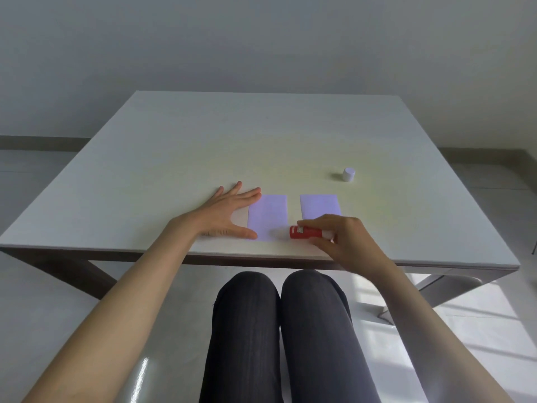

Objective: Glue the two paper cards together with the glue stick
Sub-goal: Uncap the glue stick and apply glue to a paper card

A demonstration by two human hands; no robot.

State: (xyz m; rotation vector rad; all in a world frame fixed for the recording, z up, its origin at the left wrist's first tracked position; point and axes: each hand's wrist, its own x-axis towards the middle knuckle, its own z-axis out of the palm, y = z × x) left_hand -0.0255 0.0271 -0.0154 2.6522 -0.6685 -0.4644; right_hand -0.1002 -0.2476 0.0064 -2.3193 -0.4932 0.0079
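Note:
Two pale lilac paper cards lie side by side near the table's front edge: the left card [268,217] and the right card [319,205]. My left hand [229,214] rests flat with fingers spread, its fingertips and thumb touching the left card's left edge. My right hand [345,239] grips a red glue stick [305,232] held sideways, its red end pointing left at the left card's lower right corner. My right hand covers the right card's near edge. The glue stick's white cap [348,174] stands alone farther back on the right.
The white table [203,146] is square, with its front edge just below my hands. My knees in dark trousers [279,330] sit under that edge. A pale floor and a plain wall surround the table.

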